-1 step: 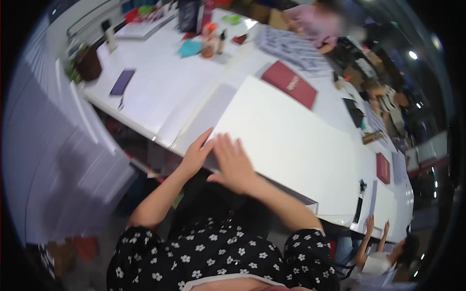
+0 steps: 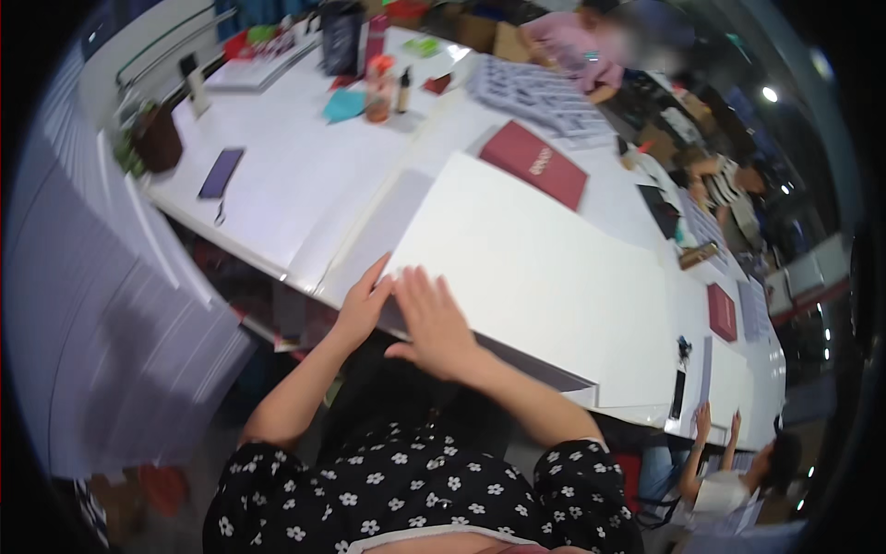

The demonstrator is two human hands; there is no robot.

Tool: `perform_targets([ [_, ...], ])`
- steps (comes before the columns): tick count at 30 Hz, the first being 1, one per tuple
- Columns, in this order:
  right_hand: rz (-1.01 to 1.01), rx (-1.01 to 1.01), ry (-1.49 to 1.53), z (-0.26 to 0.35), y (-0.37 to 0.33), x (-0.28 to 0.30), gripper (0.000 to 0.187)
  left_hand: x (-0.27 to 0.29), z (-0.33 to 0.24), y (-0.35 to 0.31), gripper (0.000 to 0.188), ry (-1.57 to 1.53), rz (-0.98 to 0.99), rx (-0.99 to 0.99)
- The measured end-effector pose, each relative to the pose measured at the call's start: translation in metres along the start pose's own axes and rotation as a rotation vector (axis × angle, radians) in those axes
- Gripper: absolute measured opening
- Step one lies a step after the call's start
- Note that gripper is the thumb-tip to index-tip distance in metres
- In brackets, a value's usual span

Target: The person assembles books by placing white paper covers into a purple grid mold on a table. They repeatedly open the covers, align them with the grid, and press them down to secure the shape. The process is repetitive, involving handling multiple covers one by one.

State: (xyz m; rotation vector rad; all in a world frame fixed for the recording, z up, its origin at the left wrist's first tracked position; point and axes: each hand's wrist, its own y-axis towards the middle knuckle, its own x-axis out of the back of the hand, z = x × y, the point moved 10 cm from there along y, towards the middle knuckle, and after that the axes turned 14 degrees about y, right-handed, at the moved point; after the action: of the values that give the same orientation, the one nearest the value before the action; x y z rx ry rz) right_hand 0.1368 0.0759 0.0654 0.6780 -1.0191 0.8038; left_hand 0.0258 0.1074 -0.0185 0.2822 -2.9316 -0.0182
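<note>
I see both hands at the near left corner of a large white panel (image 2: 526, 268), which lies flat on the white surface (image 2: 277, 208). From my view the right hand (image 2: 436, 325) is spread flat, its fingers reaching over the panel's corner and its thumb held well out to the side. The left hand (image 2: 360, 307) stands just beside it at the panel's left edge, fingers stretched upward and thumb near the right fingertips; I cannot tell whether it pinches that edge. A grey strip shows beneath the panel's near side. Just beyond its far edge I have a dark red box (image 2: 535, 164), with grey patterned pieces (image 2: 535, 97) farther back. To the left lies a purple-faced phone (image 2: 221, 173), well apart from the hands, and past it I make out an orange-topped bottle (image 2: 378, 94) beside a teal piece (image 2: 343, 106). At far right, another person (image 2: 724, 491) has their arms at a second white panel (image 2: 729, 380).
</note>
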Motion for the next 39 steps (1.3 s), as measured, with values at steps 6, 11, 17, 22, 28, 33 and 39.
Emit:
perform_targets([
  [6, -0.232, -0.173, 0.031, -0.007, -0.086, 0.036, 0.099, -0.003, -0.015, -0.001, 0.049, 0.062, -0.038, -0.064],
  [11, -0.422, -0.503, -0.089, -0.045, -0.190, 0.060, 0.097, -0.009, -0.013, -0.003, 0.049, -0.019, -0.009, -0.013],
  [17, -0.732, -0.848, -0.054, -0.103, -0.320, 0.087, 0.077, -0.011, -0.020, -0.006, 0.050, -0.068, 0.000, -0.021],
  [22, -1.333, -0.732, 0.833, -0.207, -0.397, 0.068, 0.058, 0.001, 0.016, 0.006, 0.059, -0.112, -0.030, 0.033],
  [28, -1.283, -0.785, 0.760, -0.288, -0.379, 0.057, 0.039, 0.047, 0.033, 0.044, 0.055, -0.003, -0.184, 0.040],
  [33, -1.216, -0.885, 0.489, -0.337, -0.395, 0.035, 0.027, 0.058, 0.050, 0.086, 0.054, 0.117, -0.281, -0.001],
  [39, -1.199, -0.753, 0.568, -0.312, -0.346, 0.019, 0.017, 0.073, 0.054, 0.111, 0.055, 0.871, -0.415, -0.214],
])
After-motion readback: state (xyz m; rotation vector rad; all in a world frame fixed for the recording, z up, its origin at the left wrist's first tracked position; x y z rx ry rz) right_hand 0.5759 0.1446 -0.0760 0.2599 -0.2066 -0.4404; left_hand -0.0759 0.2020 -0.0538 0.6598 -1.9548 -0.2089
